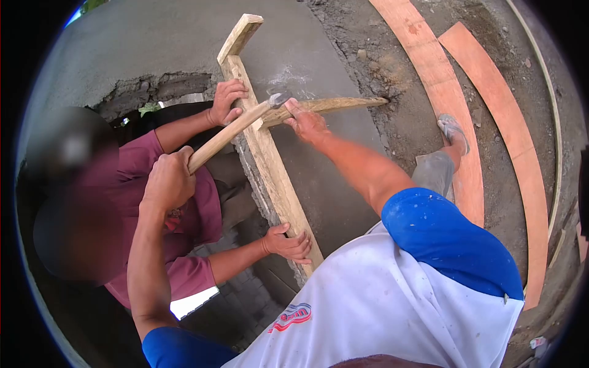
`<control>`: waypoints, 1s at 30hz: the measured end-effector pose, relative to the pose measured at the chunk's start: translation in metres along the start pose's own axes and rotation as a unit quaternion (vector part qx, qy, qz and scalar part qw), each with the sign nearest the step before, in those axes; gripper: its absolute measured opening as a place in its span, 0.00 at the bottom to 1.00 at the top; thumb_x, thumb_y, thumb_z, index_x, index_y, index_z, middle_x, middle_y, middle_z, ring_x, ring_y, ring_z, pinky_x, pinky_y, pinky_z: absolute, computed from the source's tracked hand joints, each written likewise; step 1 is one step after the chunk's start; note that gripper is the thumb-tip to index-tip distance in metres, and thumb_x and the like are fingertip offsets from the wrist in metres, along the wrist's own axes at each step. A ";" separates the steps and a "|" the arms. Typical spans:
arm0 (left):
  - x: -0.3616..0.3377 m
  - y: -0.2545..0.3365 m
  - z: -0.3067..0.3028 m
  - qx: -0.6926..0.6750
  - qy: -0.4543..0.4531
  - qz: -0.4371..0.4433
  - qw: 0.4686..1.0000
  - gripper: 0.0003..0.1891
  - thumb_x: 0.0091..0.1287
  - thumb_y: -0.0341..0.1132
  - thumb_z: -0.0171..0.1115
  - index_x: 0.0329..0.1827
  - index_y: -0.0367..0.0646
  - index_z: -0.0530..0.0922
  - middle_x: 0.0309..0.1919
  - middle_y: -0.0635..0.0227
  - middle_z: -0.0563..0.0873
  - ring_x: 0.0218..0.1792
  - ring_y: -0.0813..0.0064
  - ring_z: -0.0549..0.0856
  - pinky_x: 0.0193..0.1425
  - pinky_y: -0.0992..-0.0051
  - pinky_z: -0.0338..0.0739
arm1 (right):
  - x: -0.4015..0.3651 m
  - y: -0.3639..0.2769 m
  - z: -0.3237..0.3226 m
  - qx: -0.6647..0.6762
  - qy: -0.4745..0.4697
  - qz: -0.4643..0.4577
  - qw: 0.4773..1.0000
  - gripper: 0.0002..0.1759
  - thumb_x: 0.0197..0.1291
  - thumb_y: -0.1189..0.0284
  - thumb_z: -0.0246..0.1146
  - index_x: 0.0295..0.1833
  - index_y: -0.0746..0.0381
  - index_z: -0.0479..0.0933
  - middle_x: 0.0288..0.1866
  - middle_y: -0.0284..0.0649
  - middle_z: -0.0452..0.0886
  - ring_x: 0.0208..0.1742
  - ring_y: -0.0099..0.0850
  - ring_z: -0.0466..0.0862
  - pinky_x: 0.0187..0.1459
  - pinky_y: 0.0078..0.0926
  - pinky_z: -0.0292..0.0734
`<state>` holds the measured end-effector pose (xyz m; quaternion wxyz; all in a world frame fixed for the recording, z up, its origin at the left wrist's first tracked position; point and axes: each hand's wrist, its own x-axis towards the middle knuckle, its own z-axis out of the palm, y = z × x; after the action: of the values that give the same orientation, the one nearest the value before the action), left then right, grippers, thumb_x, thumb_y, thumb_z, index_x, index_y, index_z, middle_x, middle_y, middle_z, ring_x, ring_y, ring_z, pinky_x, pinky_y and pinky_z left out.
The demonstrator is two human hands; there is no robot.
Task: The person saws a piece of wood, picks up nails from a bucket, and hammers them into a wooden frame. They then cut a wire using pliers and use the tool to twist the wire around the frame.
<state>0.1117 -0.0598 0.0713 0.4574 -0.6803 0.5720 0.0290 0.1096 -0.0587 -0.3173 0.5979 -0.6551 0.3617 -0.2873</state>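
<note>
My left hand [169,179] is closed around the wooden handle of a hammer [230,135]. The hammer's metal head lies over the joint between two boards, close to the fingertips of my right hand [308,124]. My right hand grips a pointed wooden stake [343,105], whose far tip reaches the soil. The stake's near end meets a long wooden board [276,175] standing along the edge of the concrete. A short wood piece [240,38] joins the board's far end. Whether a nail is at the joint cannot be made out.
A co-worker in a maroon shirt [199,205] is on the left, with one hand [230,101] and another hand [288,244] on the long board. Smooth wet concrete [165,46] spreads behind. Curved plywood strips [423,55] lie on the soil at right, near a foot [453,132].
</note>
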 end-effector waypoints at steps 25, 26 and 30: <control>-0.240 0.195 0.239 -0.687 -0.002 -0.216 0.694 0.19 0.52 0.32 0.67 0.48 0.34 0.81 0.31 0.55 0.86 0.30 0.69 0.84 0.40 0.68 0.79 | 0.006 -0.008 -0.031 -0.201 -0.022 -0.110 0.973 0.35 0.68 0.57 0.55 0.76 0.57 0.57 0.75 0.49 0.61 0.70 0.47 0.70 0.66 0.44 0.69; -0.248 0.200 0.245 -0.686 -0.033 -0.233 0.688 0.19 0.52 0.33 0.67 0.47 0.34 0.81 0.30 0.57 0.86 0.29 0.69 0.84 0.40 0.68 0.79 | 0.000 -0.016 -0.035 -0.205 0.019 -0.146 0.968 0.33 0.68 0.57 0.55 0.74 0.60 0.62 0.72 0.53 0.67 0.68 0.48 0.73 0.64 0.44 0.71; -0.268 0.208 0.250 -0.732 -0.025 -0.265 0.628 0.18 0.50 0.34 0.68 0.42 0.32 0.81 0.27 0.56 0.86 0.29 0.69 0.84 0.39 0.68 0.79 | -0.048 -0.081 -0.058 -0.151 -0.163 -0.053 0.974 0.27 0.64 0.53 0.59 0.49 0.69 0.80 0.44 0.55 0.84 0.48 0.51 0.83 0.53 0.42 0.77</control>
<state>-0.0262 0.3206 -0.0457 -0.1884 -0.9125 0.1459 0.3326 0.0460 -0.0511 -0.2271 0.5269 -0.7941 0.2630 -0.1499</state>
